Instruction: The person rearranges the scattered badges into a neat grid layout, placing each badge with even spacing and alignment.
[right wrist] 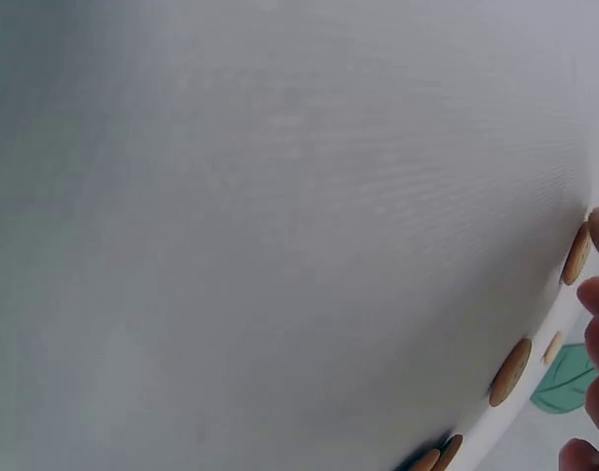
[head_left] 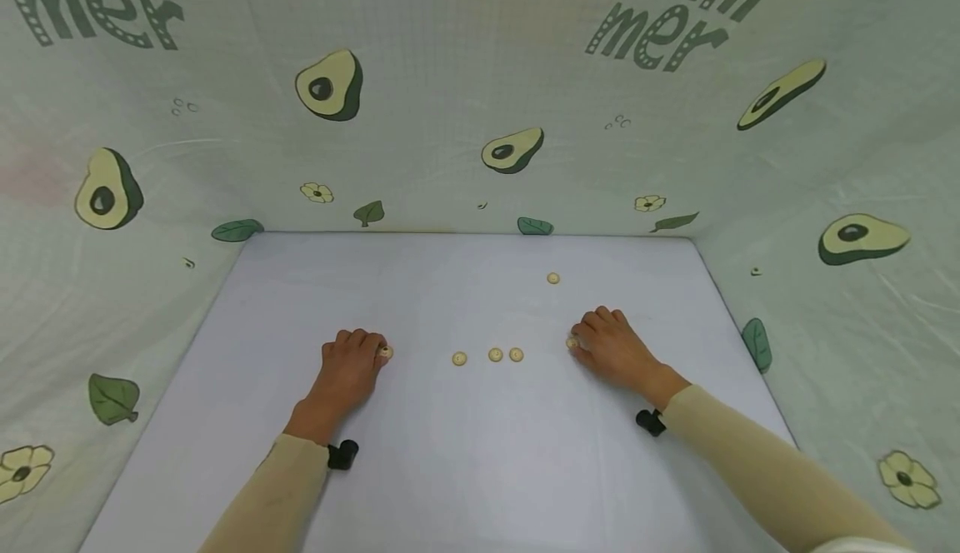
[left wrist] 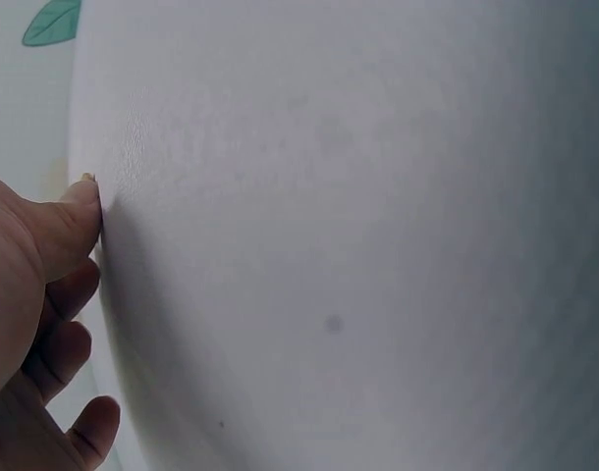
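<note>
At the left of the white tabletop, my left hand (head_left: 350, 370) pinches a small round tan button (head_left: 386, 352) between thumb and fingers. The left wrist view shows just a sliver of this button (left wrist: 88, 178) at the thumb tip. Over on the right, my right hand (head_left: 617, 351) has thumb and fingertips around another tan button (head_left: 572, 342), partly covered by the fingers. In the right wrist view that button (right wrist: 576, 253) lies low at the table, right at a fingertip. Between the hands lie a single button (head_left: 460, 358) and two close together, a button (head_left: 496, 355) and its neighbour (head_left: 517, 355).
Farther back, one more button (head_left: 553, 278) lies toward the right on the white tabletop (head_left: 465, 453). A cloth (head_left: 420, 120) printed with avocados and leaves rises behind the table and along both sides. Each wrist carries a small black camera, the left one (head_left: 343, 455) beside the sleeve.
</note>
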`<move>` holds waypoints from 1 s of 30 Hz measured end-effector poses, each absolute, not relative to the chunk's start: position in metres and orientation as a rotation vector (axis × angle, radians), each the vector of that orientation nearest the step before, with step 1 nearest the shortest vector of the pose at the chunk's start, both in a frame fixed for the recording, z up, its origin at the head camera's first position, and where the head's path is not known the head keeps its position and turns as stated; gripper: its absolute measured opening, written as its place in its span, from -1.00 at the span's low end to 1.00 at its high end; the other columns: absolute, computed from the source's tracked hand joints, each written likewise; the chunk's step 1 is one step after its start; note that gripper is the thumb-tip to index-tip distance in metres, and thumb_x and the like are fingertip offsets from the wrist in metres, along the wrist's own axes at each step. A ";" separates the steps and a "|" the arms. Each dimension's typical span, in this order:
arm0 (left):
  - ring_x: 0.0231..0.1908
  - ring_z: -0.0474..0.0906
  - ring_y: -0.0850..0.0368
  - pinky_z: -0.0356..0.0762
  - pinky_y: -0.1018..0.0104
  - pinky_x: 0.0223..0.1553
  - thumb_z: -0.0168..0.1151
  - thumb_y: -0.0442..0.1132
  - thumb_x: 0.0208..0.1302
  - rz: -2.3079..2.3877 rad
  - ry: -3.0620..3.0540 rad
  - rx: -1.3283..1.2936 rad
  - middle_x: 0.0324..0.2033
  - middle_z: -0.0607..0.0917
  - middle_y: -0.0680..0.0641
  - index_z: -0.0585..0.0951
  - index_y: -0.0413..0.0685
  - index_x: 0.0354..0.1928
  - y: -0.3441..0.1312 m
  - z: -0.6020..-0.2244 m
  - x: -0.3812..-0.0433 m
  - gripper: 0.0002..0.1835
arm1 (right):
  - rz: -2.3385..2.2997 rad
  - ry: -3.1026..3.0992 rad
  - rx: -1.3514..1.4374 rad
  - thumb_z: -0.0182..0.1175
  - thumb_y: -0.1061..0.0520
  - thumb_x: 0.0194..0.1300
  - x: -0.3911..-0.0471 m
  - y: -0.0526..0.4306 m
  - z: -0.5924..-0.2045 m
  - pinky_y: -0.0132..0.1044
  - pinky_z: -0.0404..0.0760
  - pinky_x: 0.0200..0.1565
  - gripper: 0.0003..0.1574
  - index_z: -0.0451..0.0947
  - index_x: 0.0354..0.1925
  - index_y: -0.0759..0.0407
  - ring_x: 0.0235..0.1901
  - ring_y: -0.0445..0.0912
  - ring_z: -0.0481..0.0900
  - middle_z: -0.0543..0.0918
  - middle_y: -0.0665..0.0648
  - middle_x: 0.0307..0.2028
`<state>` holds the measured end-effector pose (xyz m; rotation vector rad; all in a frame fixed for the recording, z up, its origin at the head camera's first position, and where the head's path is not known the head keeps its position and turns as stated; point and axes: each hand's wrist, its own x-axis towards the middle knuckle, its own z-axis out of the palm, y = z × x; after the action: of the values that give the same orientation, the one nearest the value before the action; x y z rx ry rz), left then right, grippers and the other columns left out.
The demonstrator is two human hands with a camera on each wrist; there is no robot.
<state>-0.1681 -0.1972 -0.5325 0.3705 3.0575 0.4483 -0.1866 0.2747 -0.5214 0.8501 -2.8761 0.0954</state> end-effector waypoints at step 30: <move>0.10 0.46 -0.24 0.41 -0.27 0.08 0.28 -0.15 0.54 0.450 3.068 0.370 -0.06 0.64 -0.14 0.62 -0.07 0.05 -0.198 -0.533 -0.167 -0.80 | 0.184 -2.887 0.720 0.35 0.00 0.33 -0.218 0.266 -0.504 0.01 0.35 0.01 -0.73 0.70 -0.17 0.19 -0.14 0.05 0.43 0.67 0.13 -0.17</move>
<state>-0.1675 -0.1978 -0.5333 0.3705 3.0685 0.4501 -0.2179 0.2664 -0.5039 0.7202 -2.8873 0.1837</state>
